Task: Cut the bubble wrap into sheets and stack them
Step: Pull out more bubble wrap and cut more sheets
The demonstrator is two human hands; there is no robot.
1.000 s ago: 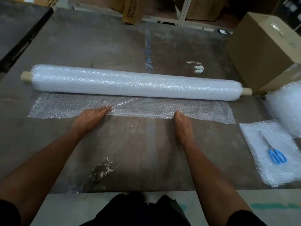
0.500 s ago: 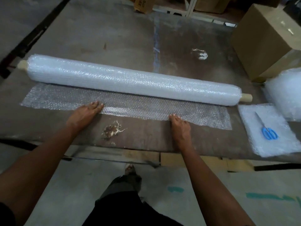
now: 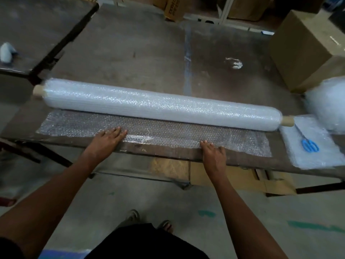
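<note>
Both hands [image 3: 106, 141] dragged wrap [image 3: 168, 135] nearer — edge.

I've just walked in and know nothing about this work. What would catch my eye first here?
The long white roll of bubble wrap lying across the worn table, with a flat strip unrolled toward the near edge. The left hand and right hand press flat on that strip. At the right, blue-handled scissors lie on a stack of cut sheets.

Bare forearms and hands, dark short sleeves, dark trousers, sandals on both feet.
</note>
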